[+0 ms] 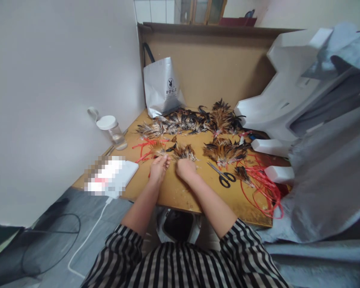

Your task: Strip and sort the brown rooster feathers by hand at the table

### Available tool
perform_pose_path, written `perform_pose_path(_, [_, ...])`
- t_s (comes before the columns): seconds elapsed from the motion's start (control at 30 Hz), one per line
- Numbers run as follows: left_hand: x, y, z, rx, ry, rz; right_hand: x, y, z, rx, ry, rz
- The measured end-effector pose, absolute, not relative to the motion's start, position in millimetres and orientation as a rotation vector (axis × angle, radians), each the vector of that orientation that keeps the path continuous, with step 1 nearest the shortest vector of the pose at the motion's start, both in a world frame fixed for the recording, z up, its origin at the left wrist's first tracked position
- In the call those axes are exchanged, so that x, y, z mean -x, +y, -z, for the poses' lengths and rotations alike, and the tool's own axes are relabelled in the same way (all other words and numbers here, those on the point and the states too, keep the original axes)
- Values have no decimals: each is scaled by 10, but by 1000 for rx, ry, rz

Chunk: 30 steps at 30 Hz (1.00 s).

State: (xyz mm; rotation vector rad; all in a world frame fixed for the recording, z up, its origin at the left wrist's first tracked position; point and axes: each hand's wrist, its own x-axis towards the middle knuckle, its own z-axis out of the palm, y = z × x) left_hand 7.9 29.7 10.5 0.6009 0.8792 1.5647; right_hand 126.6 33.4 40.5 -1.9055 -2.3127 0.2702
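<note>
My left hand (159, 168) is closed in a pinch on a small bunch of light brown feathers (159, 149), which fans out beyond the fingertips. Beside it my right hand (186, 169) is curled at the near edge of a small feather pile (184, 152). Its fingers face away from me, so whatever they may hold is hidden. Red plastic strips (145, 147) lie just beyond the left hand. To the right, black-handled scissors (223, 176) rest with their blades towards a larger brown feather heap (226, 152).
A long row of dark and brown feathers (183, 123) runs along the back, before a silver bag (162, 86). A lidded jar (112, 131) and a white phone-like device (129, 172) stand left. A red strip tangle (264, 188), a feather tuft (243, 175) and white foam (258, 100) are right.
</note>
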Motion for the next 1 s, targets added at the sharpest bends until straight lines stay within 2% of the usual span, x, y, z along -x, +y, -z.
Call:
perform_pose_path(0.13, [-85,303,-105,-598,880,-1568,-1336,444,-362,1859,-2168,-420])
perform_pose_path(0.33, [-95,300,-86,-597,860,-1495,-1543,497,-307,1325,-1475,-1265])
perform_pose_path(0.47, [-116,257,-97,-647,854,-1328,-1550,507,-330,1029,-1149,-1539])
perform_pose_path(0.83, [-127,258,-55,-681,816,-1228,-1421,456,-270,1059,-1338,-1143])
perform_pose_path(1.0, [-137,244,-69,-678,827,-1232,-1412,446,-258,1081,-1396,-1094])
